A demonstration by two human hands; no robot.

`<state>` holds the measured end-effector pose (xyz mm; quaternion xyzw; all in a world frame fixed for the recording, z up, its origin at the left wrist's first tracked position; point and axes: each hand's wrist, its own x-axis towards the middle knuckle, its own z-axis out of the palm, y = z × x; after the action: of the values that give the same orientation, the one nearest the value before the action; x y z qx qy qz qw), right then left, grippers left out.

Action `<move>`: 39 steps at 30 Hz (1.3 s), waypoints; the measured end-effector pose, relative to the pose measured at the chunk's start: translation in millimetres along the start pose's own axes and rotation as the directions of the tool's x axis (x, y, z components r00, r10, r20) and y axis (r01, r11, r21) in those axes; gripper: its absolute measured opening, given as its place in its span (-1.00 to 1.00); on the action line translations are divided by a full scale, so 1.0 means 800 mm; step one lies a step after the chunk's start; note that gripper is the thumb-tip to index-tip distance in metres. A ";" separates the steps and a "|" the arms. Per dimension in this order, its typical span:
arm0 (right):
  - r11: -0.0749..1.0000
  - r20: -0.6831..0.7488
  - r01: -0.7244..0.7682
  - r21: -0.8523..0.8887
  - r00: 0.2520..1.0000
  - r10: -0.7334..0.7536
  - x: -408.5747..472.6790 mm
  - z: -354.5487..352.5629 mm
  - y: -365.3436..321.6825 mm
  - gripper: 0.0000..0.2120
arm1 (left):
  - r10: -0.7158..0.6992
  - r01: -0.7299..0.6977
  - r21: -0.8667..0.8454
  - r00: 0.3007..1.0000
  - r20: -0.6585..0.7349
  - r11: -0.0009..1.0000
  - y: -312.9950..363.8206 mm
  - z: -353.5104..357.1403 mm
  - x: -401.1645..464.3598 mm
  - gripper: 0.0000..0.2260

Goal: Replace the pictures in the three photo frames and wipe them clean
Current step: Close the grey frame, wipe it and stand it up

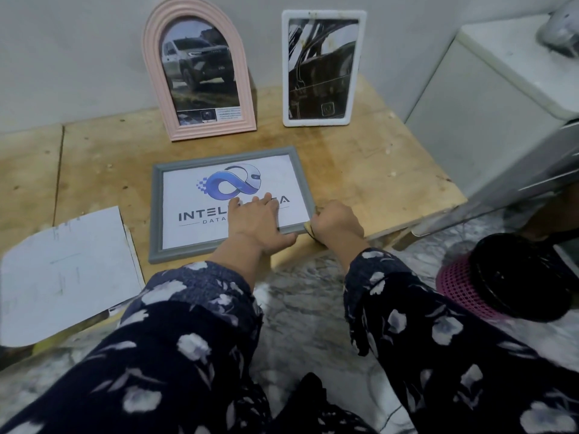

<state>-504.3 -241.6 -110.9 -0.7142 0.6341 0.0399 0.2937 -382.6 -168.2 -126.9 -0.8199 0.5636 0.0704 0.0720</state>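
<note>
A grey photo frame [158,211] lies flat on the low wooden board [360,170], holding a white print with a blue logo. My left hand [255,222] rests flat on its glass, fingers spread, thumb over the front edge. My right hand [336,225] is curled at the frame's front right corner, gripping a small yellowish cloth [308,228] that is mostly hidden. A pink arched frame [153,73] with a car picture stands against the wall. To its right a white rectangular frame [358,67] with a dark picture stands upright.
Loose white sheets [65,270] lie at the left, overhanging the board's front edge. A white cabinet [488,98] stands at the right. A pink mesh basket with a black lid [507,277] sits on the grey marbled floor [307,296].
</note>
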 end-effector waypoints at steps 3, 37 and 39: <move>0.993 -0.018 -0.024 0.113 0.999 0.026 -0.006 0.008 0.011 -0.86 | 0.002 -0.002 -0.024 1.000 -0.011 1.000 0.000 0.003 -0.001 -0.28; 0.814 -0.209 0.413 -0.407 0.826 -0.524 -0.052 0.065 -0.019 -0.72 | -0.425 0.287 -0.532 0.891 -0.156 0.797 -0.178 0.067 -0.144 -0.28; 0.786 -0.176 0.444 -0.430 0.813 -0.555 -0.059 0.074 -0.030 -0.73 | -0.419 0.284 -0.539 0.896 -0.145 0.793 -0.181 0.067 -0.144 -0.31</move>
<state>-472.1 -171.7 -130.3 -0.8974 0.4367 -0.0277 0.0567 -290.3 -1.5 -151.4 -0.9026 0.3658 0.0939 -0.2066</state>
